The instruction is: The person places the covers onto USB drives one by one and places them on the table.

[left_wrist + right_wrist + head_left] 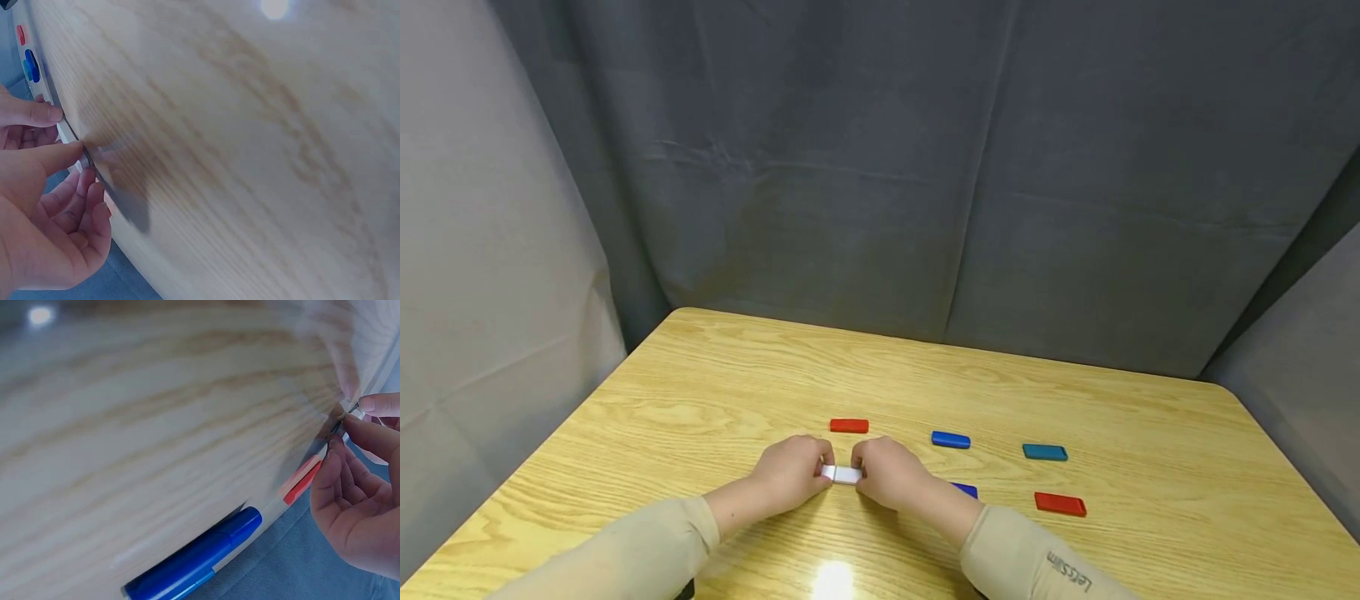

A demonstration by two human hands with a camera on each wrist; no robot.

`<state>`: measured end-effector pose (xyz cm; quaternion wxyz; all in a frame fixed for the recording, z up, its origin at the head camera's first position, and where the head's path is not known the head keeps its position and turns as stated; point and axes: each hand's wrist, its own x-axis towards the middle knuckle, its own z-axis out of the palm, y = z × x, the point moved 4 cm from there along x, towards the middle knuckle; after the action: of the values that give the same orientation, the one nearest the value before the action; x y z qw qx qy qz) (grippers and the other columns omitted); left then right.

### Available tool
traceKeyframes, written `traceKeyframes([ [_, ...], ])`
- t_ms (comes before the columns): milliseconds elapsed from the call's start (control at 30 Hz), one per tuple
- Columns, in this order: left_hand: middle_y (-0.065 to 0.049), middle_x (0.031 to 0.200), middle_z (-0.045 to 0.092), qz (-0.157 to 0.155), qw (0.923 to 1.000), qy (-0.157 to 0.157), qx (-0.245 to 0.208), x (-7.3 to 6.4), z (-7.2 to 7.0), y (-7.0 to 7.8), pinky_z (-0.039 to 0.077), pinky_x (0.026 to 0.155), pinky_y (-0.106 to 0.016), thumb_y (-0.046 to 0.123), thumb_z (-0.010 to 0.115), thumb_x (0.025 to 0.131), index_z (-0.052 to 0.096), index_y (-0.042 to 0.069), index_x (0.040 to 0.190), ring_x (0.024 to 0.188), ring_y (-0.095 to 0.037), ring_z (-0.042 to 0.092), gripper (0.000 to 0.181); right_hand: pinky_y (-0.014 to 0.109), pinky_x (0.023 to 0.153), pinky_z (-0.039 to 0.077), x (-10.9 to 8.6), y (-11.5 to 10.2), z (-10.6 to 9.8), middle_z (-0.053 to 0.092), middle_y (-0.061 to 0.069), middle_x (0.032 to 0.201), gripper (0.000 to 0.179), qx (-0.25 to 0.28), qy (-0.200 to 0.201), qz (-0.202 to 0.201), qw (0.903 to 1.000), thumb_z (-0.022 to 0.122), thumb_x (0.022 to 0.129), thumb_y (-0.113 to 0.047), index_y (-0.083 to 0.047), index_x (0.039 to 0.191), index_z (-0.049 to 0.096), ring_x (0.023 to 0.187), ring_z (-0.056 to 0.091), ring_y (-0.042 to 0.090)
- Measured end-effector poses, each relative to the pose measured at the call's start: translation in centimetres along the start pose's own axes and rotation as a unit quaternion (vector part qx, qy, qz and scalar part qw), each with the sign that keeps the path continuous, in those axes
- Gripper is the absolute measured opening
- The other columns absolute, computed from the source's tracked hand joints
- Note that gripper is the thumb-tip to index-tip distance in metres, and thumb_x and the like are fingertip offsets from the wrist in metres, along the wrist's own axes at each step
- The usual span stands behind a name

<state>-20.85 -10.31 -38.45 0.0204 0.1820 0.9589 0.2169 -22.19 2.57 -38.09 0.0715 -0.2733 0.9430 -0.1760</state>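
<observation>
A small, flat white oblong [847,475] with a crosswise seam lies low over the table between both hands. My left hand [792,473] pinches its left end between thumb and fingers. At the other end, my right hand [891,473] pinches it the same way. Fingers cover both tips of the white piece, and its exact kind cannot be made out. Just beyond the hands is a red oblong piece [849,426]. A blue piece [966,490] shows partly behind my right forearm; in the right wrist view a long blue piece [194,556] with a seam looms close.
Farther right on the wooden table [737,367] lie another blue piece [951,440], a teal piece [1045,452] with a raised rim, and a hollow red piece [1060,504]. Grey curtains [850,208] hang behind the table's far edge, with pale cloth at both sides.
</observation>
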Motion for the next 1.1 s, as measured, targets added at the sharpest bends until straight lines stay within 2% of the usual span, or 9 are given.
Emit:
traceKeyframes([
  [467,0.005,0.061,0.048,0.004,1.0000,0.006,-0.001,0.2,0.1,0.2,0.032,0.047,-0.022,0.008,0.068,0.079,0.061,0.009,0.078,0.055,-0.009,0.041,0.007,0.020,0.055,0.041,-0.2,0.2,-0.1,0.061,-0.002,0.069,0.008,-0.011,-0.002,0.002,0.9999,0.071,0.077,-0.005,-0.008,0.079,0.064,0.058,0.045,0.006],
  [733,0.005,0.064,0.051,-0.004,1.0000,0.005,-0.002,0.3,0.5,0.4,0.034,0.048,-0.022,0.009,0.070,0.079,0.063,0.007,0.085,0.056,-0.009,0.042,0.009,0.021,0.055,0.041,-0.3,0.5,-0.2,0.061,-0.002,0.069,0.009,-0.015,0.000,0.000,0.9999,0.071,0.077,-0.005,-0.008,0.080,0.063,0.059,0.046,0.007],
  [833,0.004,0.064,0.051,-0.010,0.9999,0.007,-0.004,0.4,0.5,0.3,0.035,0.049,-0.023,0.010,0.070,0.079,0.063,0.005,0.091,0.057,-0.009,0.043,0.015,0.020,0.056,0.041,-0.3,0.5,-0.2,0.062,-0.002,0.071,0.010,-0.016,-0.003,-0.001,0.9999,0.071,0.078,-0.007,-0.007,0.084,0.063,0.059,0.045,0.007],
  [1000,0.003,0.070,0.056,-0.023,0.9995,0.003,-0.019,0.0,0.5,0.3,0.037,0.049,-0.023,0.015,0.069,0.080,0.061,0.002,0.104,0.059,-0.008,0.046,0.029,0.021,0.052,0.039,-0.9,0.5,-0.4,0.060,0.000,0.072,0.024,0.019,-0.013,0.021,0.9995,0.069,0.082,-0.013,-0.003,0.103,0.062,0.056,0.045,0.008],
  [1100,-0.001,0.079,0.062,-0.005,0.9993,0.032,-0.019,-0.1,0.2,0.8,0.043,0.051,-0.023,0.016,0.067,0.083,0.060,0.001,0.106,0.065,-0.011,0.054,0.028,0.026,0.058,0.047,-1.6,0.6,-1.3,0.062,0.006,0.087,0.036,0.027,0.017,0.022,0.9993,0.069,0.083,-0.019,-0.001,0.112,0.059,0.072,0.056,0.015],
])
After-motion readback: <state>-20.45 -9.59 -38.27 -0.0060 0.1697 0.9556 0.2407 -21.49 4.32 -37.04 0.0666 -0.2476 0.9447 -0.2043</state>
